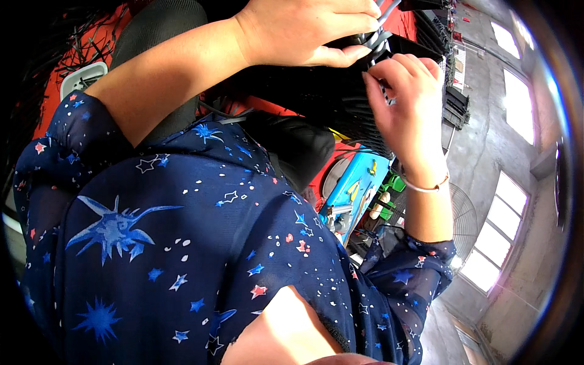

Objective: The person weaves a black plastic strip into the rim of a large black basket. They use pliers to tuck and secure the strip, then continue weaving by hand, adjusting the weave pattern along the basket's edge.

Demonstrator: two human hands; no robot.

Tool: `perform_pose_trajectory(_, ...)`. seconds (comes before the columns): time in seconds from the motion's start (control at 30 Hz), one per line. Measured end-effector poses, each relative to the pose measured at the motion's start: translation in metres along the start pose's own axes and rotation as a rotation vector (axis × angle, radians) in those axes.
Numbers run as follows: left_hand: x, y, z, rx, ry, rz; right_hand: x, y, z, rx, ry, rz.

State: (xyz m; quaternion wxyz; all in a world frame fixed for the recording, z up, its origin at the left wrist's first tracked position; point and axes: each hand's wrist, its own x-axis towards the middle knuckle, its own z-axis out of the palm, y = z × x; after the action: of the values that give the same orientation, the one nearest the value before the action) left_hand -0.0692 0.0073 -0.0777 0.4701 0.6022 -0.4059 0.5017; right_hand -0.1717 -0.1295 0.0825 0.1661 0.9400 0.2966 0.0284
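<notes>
A small bunch of grey, cable-like strands runs between my hands near the top edge. My left hand reaches in from the left, with its thumb and fingers closed around the strands. Just below and to the right, my right hand is curled in a pinch, wearing a thin bangle at the wrist. Beneath its fingers shows a short black-and-white banded piece. The exact grip of the right fingertips is hidden. Behind both hands lies a dark mass of black strands.
A blue tray with yellow-handled tools lies below my right hand. Left of my left forearm, a small white dish holds dark bits on a red surface. A round wire fan guard stands beside my right forearm.
</notes>
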Motion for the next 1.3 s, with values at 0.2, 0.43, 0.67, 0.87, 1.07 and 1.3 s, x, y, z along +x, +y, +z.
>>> perform_pose_trajectory(0.2,0.006,0.007,-0.008,0.004,-0.037,-0.028,-0.015,0.017,-0.012,0.115,0.065,0.124)
perform_pose_trajectory(0.43,0.009,0.008,-0.009,0.011,-0.038,-0.035,-0.011,0.027,-0.014,0.152,0.043,0.087)
perform_pose_trajectory(0.67,0.008,0.003,-0.008,-0.022,-0.014,-0.079,-0.005,0.025,0.0,0.189,0.025,0.107)
perform_pose_trajectory(0.87,0.015,0.005,-0.013,0.031,-0.065,-0.051,-0.015,0.042,-0.005,0.527,0.15,0.157)
perform_pose_trajectory(1.07,0.028,0.01,-0.031,0.08,-0.153,-0.076,-0.007,0.033,-0.005,0.571,0.173,0.17)
perform_pose_trajectory(1.3,0.024,-0.002,-0.04,0.128,-0.249,-0.064,0.001,0.024,0.004,0.694,0.216,0.211)
